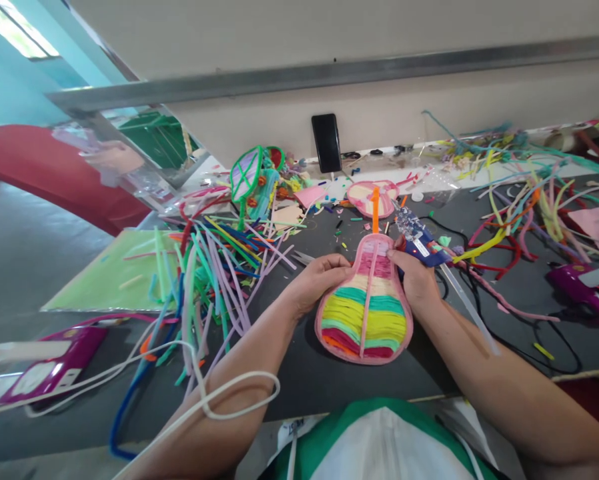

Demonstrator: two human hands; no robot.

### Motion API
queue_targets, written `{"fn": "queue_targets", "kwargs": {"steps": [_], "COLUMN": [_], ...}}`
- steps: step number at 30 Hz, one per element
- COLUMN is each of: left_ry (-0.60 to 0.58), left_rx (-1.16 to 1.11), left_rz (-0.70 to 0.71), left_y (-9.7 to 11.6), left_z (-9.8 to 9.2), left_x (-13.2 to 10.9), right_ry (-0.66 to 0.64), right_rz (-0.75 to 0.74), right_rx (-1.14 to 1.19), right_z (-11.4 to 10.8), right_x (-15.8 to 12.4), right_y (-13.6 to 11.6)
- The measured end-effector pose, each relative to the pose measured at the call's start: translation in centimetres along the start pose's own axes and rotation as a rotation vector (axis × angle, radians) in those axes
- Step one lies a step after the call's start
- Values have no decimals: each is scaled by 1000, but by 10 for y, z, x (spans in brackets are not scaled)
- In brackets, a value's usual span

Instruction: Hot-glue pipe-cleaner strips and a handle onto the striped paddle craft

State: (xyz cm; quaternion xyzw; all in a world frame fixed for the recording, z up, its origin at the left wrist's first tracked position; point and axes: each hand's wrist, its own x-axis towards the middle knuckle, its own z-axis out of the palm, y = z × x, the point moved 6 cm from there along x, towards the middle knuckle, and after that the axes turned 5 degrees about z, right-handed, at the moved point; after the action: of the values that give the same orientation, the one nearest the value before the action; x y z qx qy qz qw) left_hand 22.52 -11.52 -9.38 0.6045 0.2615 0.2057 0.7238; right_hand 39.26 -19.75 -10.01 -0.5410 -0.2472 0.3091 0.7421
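Note:
A guitar-shaped craft piece [367, 307] with a pink rim and striped bands of pink, teal, yellow and red lies on the dark table [299, 373]. An orange neck [375, 208] sticks up from it. My left hand [315, 280] pinches the piece's upper left edge, fingers closed on it. My right hand [415, 275] grips the upper right edge and also holds a blue glue gun [422, 241] with a clear glue stick [467, 300] trailing back over my wrist.
A heap of coloured pipe cleaners [214, 267] lies left, another pile [519, 193] right. A second pink craft piece [372, 197] and a black phone [326, 142] stand behind. Purple glue guns [54, 367] [584, 287] sit at both sides. A white cable [229, 393] crosses my left forearm.

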Motion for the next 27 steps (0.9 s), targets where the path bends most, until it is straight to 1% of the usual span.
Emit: {"fn": "queue_targets", "kwargs": {"steps": [9,15,19,23,27], "left_ry": [-20,-23,-46,-64,-64], "left_rx": [-49,-94,-134,-140,-136], "left_rz": [-10,-63,-90,-104,-118], "left_y": [-1,-2,-1,-2,-3], "left_z": [1,1,3,3,2], "left_x": [0,0,-1,-3,-3], "right_ry": [-13,-30,-26,-25,-50], "right_rz": [2,-11,16,13,27], "right_rx": [5,18,56,103,134], "right_z": [0,1,2,2,3], "right_x": [0,-2,-2,-2,-2], "right_y": [1,-2,-1,1,2]}}
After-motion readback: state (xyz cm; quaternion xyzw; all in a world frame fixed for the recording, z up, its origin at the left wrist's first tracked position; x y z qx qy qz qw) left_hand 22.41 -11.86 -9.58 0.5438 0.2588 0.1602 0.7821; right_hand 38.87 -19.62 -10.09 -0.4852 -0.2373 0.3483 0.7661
